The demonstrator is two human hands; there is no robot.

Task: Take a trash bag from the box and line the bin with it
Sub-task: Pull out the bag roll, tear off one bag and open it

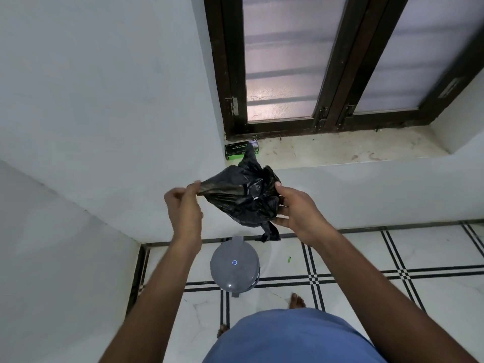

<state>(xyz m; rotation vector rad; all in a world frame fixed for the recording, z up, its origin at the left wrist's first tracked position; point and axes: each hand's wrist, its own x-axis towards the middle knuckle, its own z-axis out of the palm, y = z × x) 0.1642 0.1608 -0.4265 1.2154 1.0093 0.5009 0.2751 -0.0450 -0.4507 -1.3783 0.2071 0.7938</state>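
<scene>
Both hands held a crumpled black bag in the air.

The left hand (183, 205) pinched one corner of the bag (243, 197); the right hand (298, 208) clutched the bunched opposite side. Beyond the grip the box (237, 150) sat on the sill (340, 150). Below the grip stood the bin (234, 265), lid shut, contents hidden.
</scene>
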